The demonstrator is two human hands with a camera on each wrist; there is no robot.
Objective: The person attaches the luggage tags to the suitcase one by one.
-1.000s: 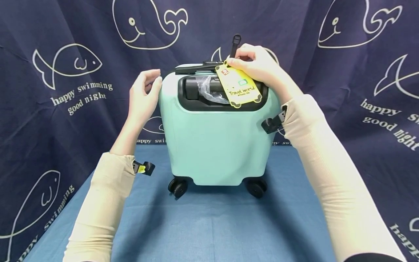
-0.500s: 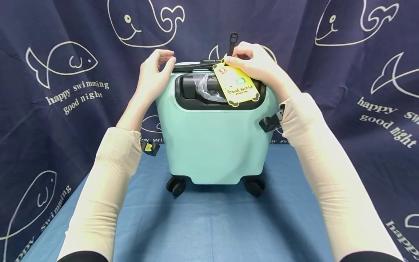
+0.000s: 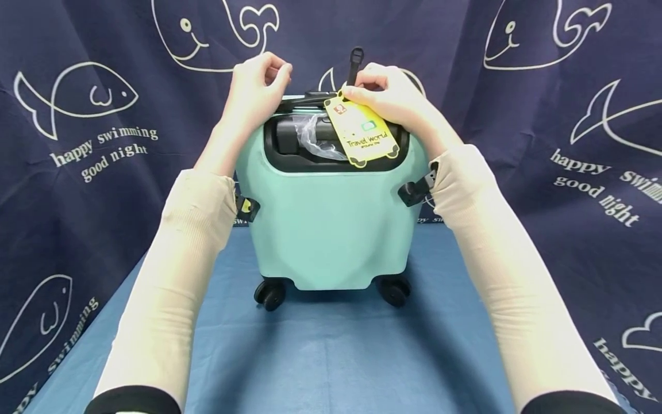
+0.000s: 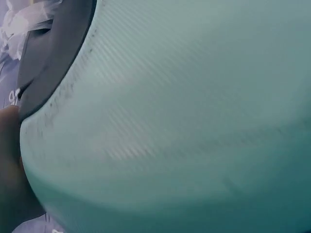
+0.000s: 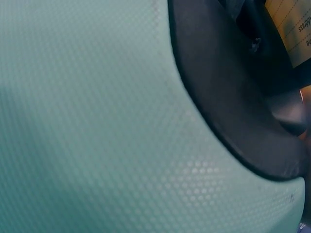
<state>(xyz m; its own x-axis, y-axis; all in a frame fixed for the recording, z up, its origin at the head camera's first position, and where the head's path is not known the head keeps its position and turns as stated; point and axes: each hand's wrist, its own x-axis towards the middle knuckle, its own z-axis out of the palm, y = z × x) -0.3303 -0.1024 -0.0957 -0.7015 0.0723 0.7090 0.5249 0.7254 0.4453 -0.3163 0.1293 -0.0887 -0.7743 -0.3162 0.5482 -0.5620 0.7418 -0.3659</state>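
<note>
A mint-green suitcase (image 3: 331, 230) stands upright on its black wheels. On its top my right hand (image 3: 390, 95) pinches the black strap (image 3: 355, 66) of a yellow luggage tag (image 3: 364, 135), between thumb and fingers. The tag hangs over the suitcase's black recess. My left hand (image 3: 256, 89) is over the top left corner, fingers loosely bent, thumb close to them, just above the left end of the black top handle (image 3: 302, 102). Part of the left hand (image 4: 12, 179) shows beside the green shell in the left wrist view. The tag's back side shows at the right wrist view's upper right.
Clear plastic wrap (image 3: 315, 138) covers part of the dark bar inside the recess. A blue cloth (image 3: 331, 351) lies under the suitcase. Behind hangs a navy curtain (image 3: 403, 29) printed with whales and fish.
My left hand has risen and moved right, from beside the suitcase's left edge to over its top left corner. The right hand keeps its pinch on the tag strap. The view has shifted slightly.
</note>
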